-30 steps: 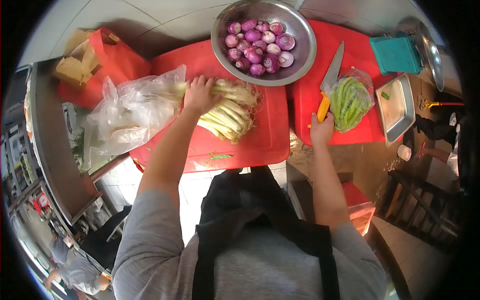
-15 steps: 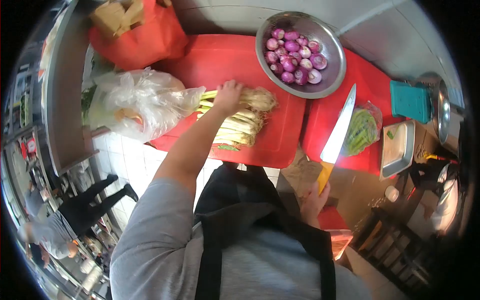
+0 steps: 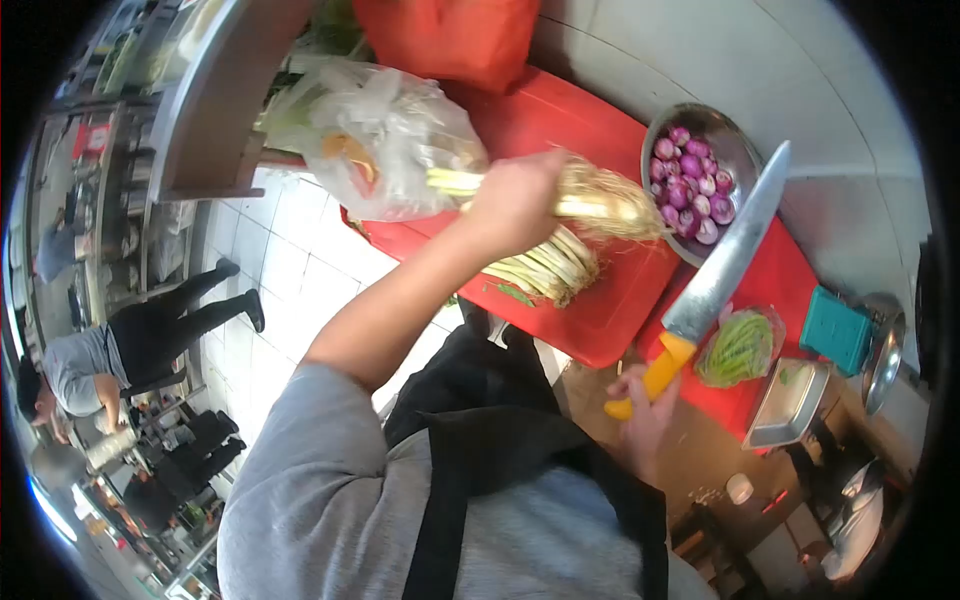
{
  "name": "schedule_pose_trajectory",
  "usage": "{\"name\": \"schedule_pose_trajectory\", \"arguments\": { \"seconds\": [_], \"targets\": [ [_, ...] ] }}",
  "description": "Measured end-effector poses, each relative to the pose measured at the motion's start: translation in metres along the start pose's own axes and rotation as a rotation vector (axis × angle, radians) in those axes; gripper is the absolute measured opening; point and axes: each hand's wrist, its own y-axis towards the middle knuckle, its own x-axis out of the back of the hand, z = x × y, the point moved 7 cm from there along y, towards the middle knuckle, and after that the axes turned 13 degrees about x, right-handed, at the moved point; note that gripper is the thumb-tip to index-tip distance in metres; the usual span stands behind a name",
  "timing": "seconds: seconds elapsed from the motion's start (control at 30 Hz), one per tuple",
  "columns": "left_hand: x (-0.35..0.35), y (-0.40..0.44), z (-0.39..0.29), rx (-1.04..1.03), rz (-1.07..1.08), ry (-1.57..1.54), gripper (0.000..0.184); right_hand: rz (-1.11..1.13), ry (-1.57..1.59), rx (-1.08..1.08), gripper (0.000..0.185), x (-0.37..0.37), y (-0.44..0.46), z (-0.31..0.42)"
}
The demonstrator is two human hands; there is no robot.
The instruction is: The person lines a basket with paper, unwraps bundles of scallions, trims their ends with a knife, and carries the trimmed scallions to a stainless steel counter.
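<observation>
My left hand [image 3: 518, 205] is closed around a bunch of spring onions [image 3: 608, 203], whose whitish roots point right. It is held above the red cutting board [image 3: 610, 325]. More spring onion stalks [image 3: 552, 266] lie on the board below my hand, roots also to the right. My right hand [image 3: 648, 405] grips the yellow handle of a large kitchen knife [image 3: 725, 262]. The broad blade slants up and right, tip near the wall, passing in front of the steel bowl [image 3: 745, 150] of peeled red onions [image 3: 692, 170].
A clear plastic bag [image 3: 395, 125] and a red bag [image 3: 450, 40] sit at the upper left. Bagged green vegetables [image 3: 740, 347], a metal tray [image 3: 787, 405] and a teal scale [image 3: 837, 330] are on the right. Other people [image 3: 80, 370] are at the far left and lower right.
My left hand has lifted part of the spring onions off the pile and moved right. The knife has risen, still in my right hand. The whole view has turned.
</observation>
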Motion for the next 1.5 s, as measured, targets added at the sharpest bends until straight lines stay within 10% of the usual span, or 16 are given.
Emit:
{"name": "schedule_pose_trajectory", "arguments": {
  "seconds": [0.23, 0.4, 0.6, 0.83, 1.03, 1.27, 1.37, 1.5],
  "targets": [
    [0.138, -0.063, 0.148, 0.463, -0.174, -0.433, 0.061, 0.336, 0.061, -0.038, 0.032, -0.154, 0.07, -0.054],
    [0.048, -0.005, 0.27, 0.519, -0.017, 0.029, 0.06, 0.572, -0.512, 0.258, 0.032, -0.235, 0.066, -0.093],
    [-0.027, -0.009, 0.343, 0.555, -0.314, 0.188, 0.06, 0.635, -0.87, 0.24, 0.039, -0.254, 0.072, -0.15],
    [0.012, -0.024, 0.334, 0.605, -0.049, -0.023, 0.05, 0.527, -0.825, 0.33, 0.039, -0.248, 0.07, -0.124],
    [0.049, -0.027, 0.313, 0.415, -0.374, 0.134, 0.051, 0.663, -0.952, 0.456, 0.039, -0.292, 0.044, -0.111],
    [0.053, -0.041, 0.353, 0.617, -0.203, 0.103, 0.049, 0.799, -1.22, 0.244, 0.039, -0.259, 0.063, -0.157],
    [0.009, -0.015, 0.324, 0.317, -0.081, 0.173, 0.046, 0.414, -1.011, 0.376, 0.037, -0.207, 0.105, -0.149],
    [0.008, 0.0, 0.296, 0.451, 0.077, -0.362, 0.043, 0.507, -0.874, 0.19, 0.037, -0.198, 0.075, -0.095]
  ]
}}
